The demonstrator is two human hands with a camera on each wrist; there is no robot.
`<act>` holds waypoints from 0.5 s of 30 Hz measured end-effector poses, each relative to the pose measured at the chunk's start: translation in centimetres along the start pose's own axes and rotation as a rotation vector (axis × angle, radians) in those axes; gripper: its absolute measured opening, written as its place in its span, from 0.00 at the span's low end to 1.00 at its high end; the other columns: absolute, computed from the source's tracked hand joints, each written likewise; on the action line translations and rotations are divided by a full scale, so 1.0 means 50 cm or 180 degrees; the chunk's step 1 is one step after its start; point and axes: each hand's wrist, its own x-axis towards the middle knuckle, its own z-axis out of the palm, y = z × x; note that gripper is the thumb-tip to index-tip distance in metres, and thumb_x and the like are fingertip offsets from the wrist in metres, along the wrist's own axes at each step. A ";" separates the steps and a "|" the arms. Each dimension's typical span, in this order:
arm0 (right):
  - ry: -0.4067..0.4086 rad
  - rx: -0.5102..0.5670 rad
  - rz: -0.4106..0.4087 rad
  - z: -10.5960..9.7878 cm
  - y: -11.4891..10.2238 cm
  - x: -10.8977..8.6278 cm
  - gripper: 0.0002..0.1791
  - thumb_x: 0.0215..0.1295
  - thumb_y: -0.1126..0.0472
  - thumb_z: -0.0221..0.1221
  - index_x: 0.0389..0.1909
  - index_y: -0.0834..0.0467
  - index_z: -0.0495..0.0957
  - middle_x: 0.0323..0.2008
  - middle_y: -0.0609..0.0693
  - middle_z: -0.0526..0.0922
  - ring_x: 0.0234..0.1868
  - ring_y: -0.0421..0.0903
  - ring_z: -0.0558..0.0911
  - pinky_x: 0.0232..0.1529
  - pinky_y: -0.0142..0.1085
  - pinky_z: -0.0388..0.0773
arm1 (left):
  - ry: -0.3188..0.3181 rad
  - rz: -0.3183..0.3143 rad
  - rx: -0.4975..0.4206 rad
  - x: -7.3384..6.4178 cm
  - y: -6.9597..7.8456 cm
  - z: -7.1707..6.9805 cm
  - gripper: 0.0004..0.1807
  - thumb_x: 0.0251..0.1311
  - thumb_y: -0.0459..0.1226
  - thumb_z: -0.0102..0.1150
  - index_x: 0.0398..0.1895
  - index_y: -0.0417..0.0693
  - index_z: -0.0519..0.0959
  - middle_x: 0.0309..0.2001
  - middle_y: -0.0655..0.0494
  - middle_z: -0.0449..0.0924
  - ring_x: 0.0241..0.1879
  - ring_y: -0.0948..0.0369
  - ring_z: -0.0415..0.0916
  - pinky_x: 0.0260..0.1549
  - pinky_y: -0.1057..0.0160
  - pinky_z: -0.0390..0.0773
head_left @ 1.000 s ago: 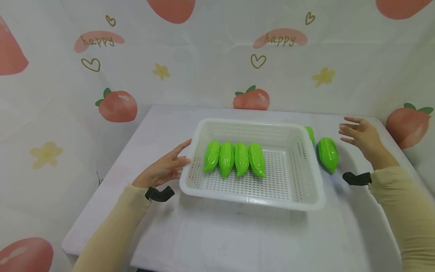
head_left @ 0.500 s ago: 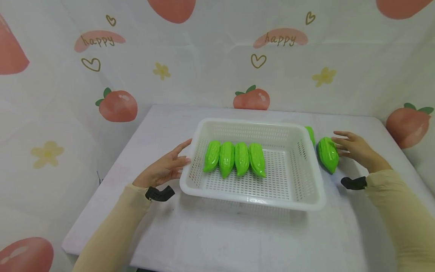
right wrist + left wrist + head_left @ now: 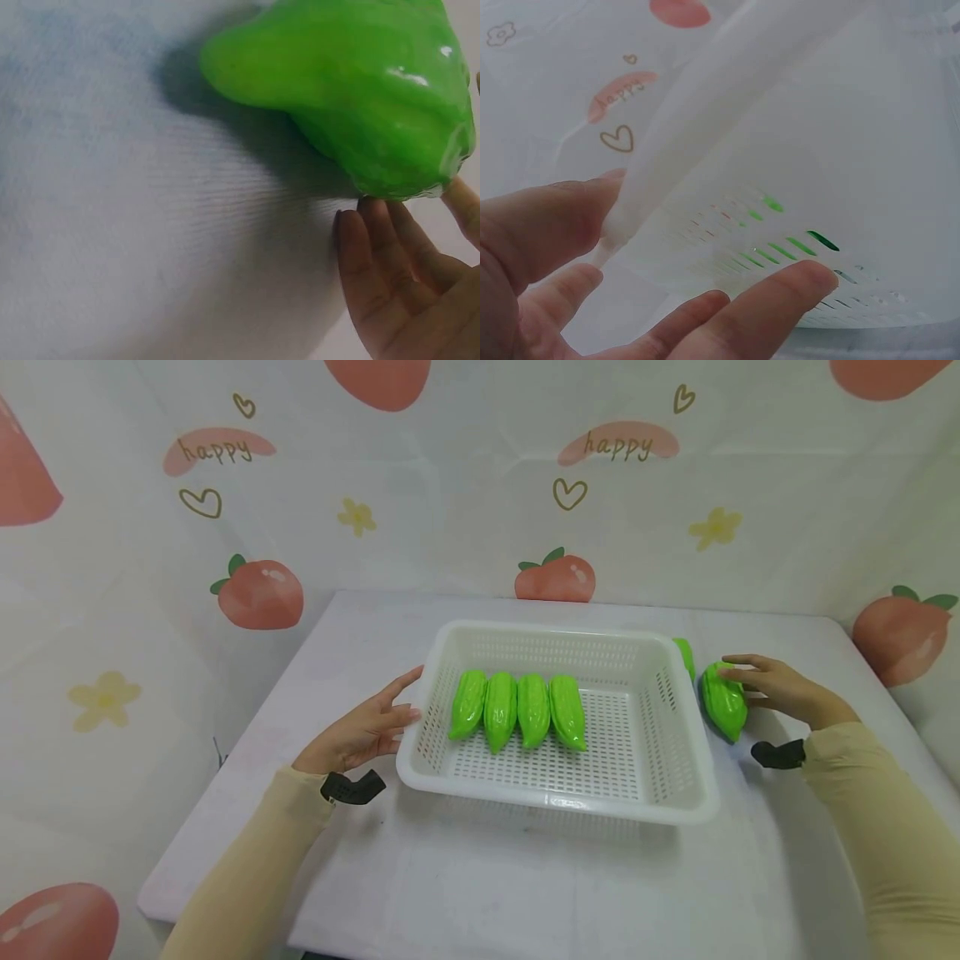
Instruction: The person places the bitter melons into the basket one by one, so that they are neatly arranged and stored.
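Green gourd (image 3: 724, 710) slippage is the first hazard: if the right hand (image 3: 787, 690) closes on the blunt end alone, the glossy skin may slide and the tapered end swing down. A low lift could also strike the basket (image 3: 555, 803), whose right end wall stands just beside the gourd, and jar the four gourds (image 3: 500, 710) inside.

Position: the gourd lies on the bench (image 3: 465, 885), outside the basket, tip toward the person. The right hand reaches from its right; the fingers are apart, extended about the blunt end and appear to touch it (no firm grip shows), leaving the tip uncovered.

Next outward, the left hand (image 3: 363, 727) rests with fingers spread against the basket's left end. Such light contact, as judged, might let the basket turn if bumped.

Farthest out, another gourd (image 3: 683, 653) shows partly behind the basket's right wall; its remainder is hidden.
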 end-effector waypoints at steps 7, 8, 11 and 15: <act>-0.0025 -0.0062 0.0036 -0.003 0.003 0.002 0.42 0.75 0.46 0.45 0.73 0.71 0.40 0.69 0.78 0.48 0.69 0.75 0.52 0.66 0.64 0.60 | 0.0003 0.0008 0.0009 0.000 -0.003 -0.003 0.42 0.68 0.34 0.54 0.76 0.75 0.46 0.67 0.47 0.64 0.50 0.55 0.81 0.47 0.52 0.83; -0.0023 -0.0073 0.0052 -0.003 0.003 0.002 0.43 0.75 0.46 0.46 0.73 0.71 0.40 0.68 0.78 0.49 0.69 0.75 0.53 0.66 0.63 0.60 | -0.0001 0.0012 0.0007 0.001 -0.003 -0.003 0.42 0.69 0.34 0.54 0.76 0.75 0.46 0.67 0.46 0.64 0.50 0.55 0.81 0.47 0.51 0.82; -0.0006 -0.0110 0.0106 -0.002 0.002 -0.001 0.44 0.74 0.45 0.47 0.73 0.72 0.40 0.68 0.79 0.50 0.68 0.75 0.56 0.65 0.62 0.61 | 0.0019 -0.0001 0.0032 0.001 -0.003 -0.003 0.42 0.68 0.34 0.54 0.75 0.76 0.47 0.66 0.47 0.65 0.49 0.55 0.81 0.46 0.52 0.83; -0.0001 -0.0094 0.0184 -0.002 0.001 -0.004 0.45 0.74 0.45 0.47 0.73 0.72 0.38 0.67 0.79 0.51 0.66 0.75 0.58 0.65 0.62 0.63 | 0.0044 -0.0014 0.0065 0.002 -0.003 -0.003 0.42 0.67 0.34 0.56 0.75 0.76 0.48 0.65 0.48 0.66 0.49 0.55 0.81 0.46 0.53 0.83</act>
